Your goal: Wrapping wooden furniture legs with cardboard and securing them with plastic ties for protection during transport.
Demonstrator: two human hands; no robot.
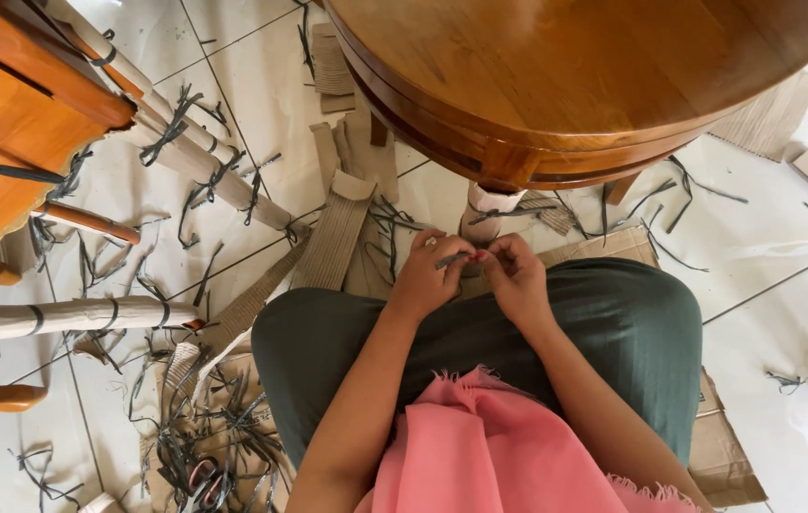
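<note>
Head view: left hand (426, 274) and right hand (514, 275) close together over the lap, just below the wrapped leg (490, 211) of the round wooden bench (556, 66). Both hands pinching a short dark strap piece (453, 257) between fingertips, one end each; fingers curled in, not spread. Strap sits between the two hands, above the green-trousered knees, near the leg's paper wrapping. Can't tell if the strap is attached to the leg. Pink cloth (489, 446) drapes over the lap below the forearms. Floor (765, 237) is pale tile, littered with cut dark strap offcuts (214, 446) and corrugated cardboard strips (336, 233). Left: wrapped chair legs (186, 142) bound with dark straps, orange-brown wood furniture (5, 123) at the frame edge. Flat cardboard sheet (722, 456) under the person, lower right.
</note>
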